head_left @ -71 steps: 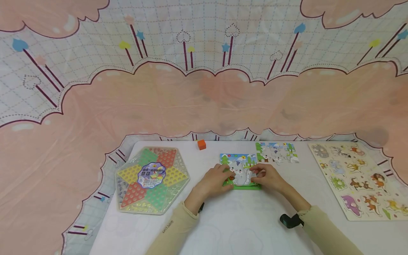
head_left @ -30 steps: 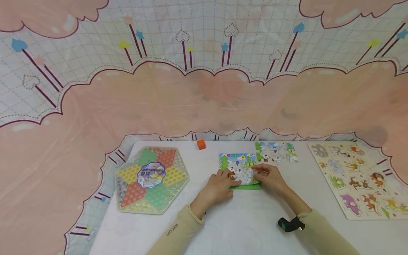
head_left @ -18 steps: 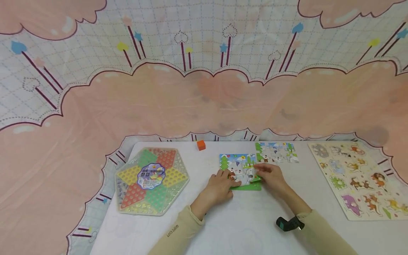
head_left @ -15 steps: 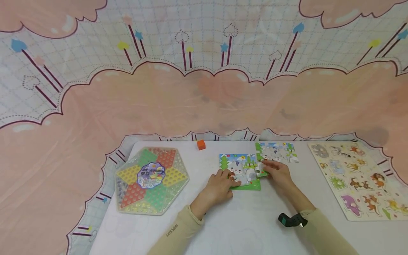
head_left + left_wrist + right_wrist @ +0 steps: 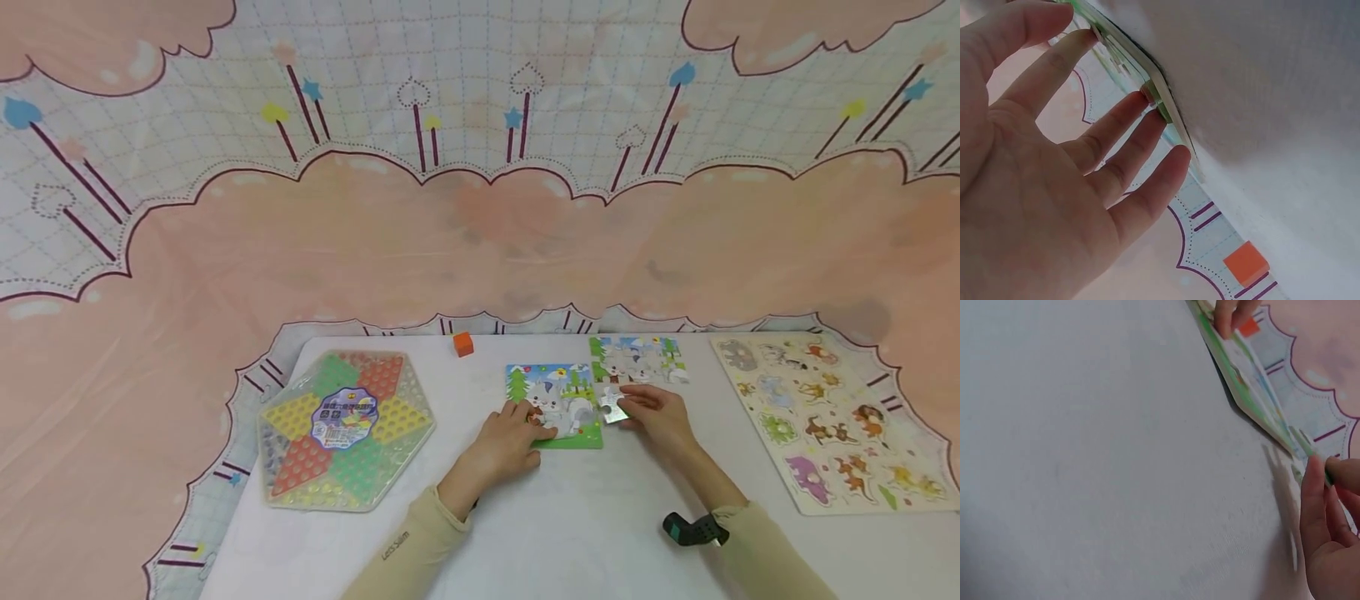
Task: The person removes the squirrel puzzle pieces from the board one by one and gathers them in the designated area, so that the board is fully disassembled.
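Note:
A square jigsaw puzzle (image 5: 555, 385) with a grey squirrel picture and a green lower edge lies mid-table. My left hand (image 5: 495, 446) rests on its lower left part, and the left wrist view shows the fingers (image 5: 1147, 194) spread along the board's edge. Just right of the puzzle, my right hand (image 5: 663, 421) pinches a jigsaw piece (image 5: 611, 404) between thumb and fingers. The piece is tilted and its face catches the light. A green edge of it shows at the fingertips in the right wrist view. At the puzzle's lower right corner, plain grey and green backing shows.
Behind the right hand lies another squirrel picture puzzle (image 5: 637, 354). An orange cube (image 5: 462, 344) stands near the table's back edge. To the left is a hexagonal Chinese checkers board (image 5: 303, 454) in clear wrap; to the right, a wooden animal puzzle board (image 5: 802, 433).
My right hand has lifted the piece off the puzzle's lower right area and moved it right, tilting it. The left hand shifted slightly down earlier and stays on the puzzle.

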`<state>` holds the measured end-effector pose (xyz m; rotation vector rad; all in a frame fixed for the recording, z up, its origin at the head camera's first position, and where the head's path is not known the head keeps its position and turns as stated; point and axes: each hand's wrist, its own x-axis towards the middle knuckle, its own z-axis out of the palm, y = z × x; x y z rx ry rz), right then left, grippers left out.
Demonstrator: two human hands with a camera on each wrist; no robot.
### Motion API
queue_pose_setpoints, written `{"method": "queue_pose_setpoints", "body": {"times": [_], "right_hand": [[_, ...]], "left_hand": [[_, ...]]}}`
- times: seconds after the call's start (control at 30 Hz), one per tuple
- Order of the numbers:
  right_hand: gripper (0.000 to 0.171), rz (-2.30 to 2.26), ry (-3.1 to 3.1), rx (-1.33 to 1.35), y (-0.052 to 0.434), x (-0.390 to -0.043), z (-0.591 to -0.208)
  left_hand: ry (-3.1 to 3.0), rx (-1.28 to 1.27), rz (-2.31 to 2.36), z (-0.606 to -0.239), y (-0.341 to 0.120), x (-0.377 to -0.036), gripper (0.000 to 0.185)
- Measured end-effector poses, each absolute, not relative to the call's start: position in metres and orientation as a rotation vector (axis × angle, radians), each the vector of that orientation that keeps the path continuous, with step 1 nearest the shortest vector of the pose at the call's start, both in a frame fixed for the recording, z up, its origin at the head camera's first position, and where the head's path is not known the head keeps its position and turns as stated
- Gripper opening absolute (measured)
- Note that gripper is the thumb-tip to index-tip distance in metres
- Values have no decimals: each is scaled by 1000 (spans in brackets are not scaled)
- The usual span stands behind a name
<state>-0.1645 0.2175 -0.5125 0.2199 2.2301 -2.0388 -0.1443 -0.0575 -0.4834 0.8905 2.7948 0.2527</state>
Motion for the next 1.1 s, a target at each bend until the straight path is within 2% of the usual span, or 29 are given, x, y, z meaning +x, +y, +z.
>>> {"method": "queue_pose_setpoints", "body": {"times": [0.2, 0.57, 1.1], "right_hand": [[39, -2052, 2238, 219, 227, -166, -506], [39, -1876, 2446, 252, 247, -174, -505], [42, -1868, 2426, 284, 265, -177, -501]], "left_hand": [[2797, 917, 256, -486, -58, -146, 44], [2795, 924, 275, -486, -60, -147, 45], [2783, 941, 274, -486, -63, -145, 50]]}}
